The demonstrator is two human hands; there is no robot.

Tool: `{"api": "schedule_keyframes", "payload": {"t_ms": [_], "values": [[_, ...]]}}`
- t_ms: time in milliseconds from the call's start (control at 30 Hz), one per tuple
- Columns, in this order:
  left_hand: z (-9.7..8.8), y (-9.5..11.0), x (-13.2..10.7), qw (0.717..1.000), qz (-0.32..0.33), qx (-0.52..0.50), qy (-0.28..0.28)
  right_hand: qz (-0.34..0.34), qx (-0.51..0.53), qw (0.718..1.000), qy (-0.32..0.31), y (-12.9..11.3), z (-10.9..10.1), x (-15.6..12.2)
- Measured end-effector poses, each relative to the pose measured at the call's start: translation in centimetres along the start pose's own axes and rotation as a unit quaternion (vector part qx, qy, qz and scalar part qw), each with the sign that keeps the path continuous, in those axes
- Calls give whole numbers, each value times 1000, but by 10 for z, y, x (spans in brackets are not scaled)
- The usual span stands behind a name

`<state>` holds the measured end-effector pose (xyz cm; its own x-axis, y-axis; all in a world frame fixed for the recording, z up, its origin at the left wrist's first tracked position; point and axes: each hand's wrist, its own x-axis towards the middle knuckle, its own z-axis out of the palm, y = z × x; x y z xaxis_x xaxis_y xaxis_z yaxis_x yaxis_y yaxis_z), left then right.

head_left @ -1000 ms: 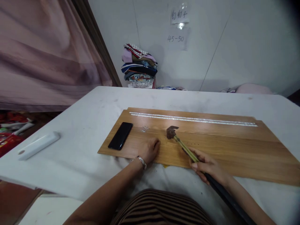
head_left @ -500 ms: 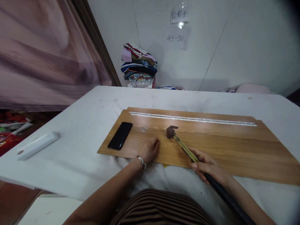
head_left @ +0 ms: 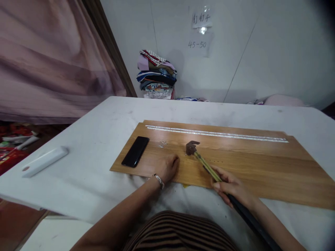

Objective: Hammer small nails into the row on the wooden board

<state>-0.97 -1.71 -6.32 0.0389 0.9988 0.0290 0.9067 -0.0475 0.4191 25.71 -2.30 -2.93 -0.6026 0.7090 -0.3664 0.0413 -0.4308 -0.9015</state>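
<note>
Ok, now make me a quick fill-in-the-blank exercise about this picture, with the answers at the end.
1. The right hand grips a ____.
2. The phone lying on the wooden board is ____ in colour.
3. A bracelet circles the person's ____ wrist.
4. The lower handwritten sign reads ____.

Missing words: hammer; black; left; 45-50.

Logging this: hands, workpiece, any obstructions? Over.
Right hand gripping rusty yellow-and-black claw hammer. Left hand curled over brown wood-grain board. Black rectangular phone, small silver nails further left, seemingly not obstructing.
</note>
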Motion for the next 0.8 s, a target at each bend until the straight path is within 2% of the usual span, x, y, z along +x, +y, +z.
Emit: {"api": "schedule_keyframes", "payload": {"t_ms": [300, 500, 800], "values": [[1, -3, 0, 1000, 10, -6, 6, -5, 12, 1000, -8, -2, 4, 5], [4, -5, 0, 1000, 16, -2, 14, -9, -10, 1000, 0, -7, -1, -2], [5, -6, 1, 1000, 16, 6, 19, -8, -10, 1000, -14, -2, -1, 3]]}}
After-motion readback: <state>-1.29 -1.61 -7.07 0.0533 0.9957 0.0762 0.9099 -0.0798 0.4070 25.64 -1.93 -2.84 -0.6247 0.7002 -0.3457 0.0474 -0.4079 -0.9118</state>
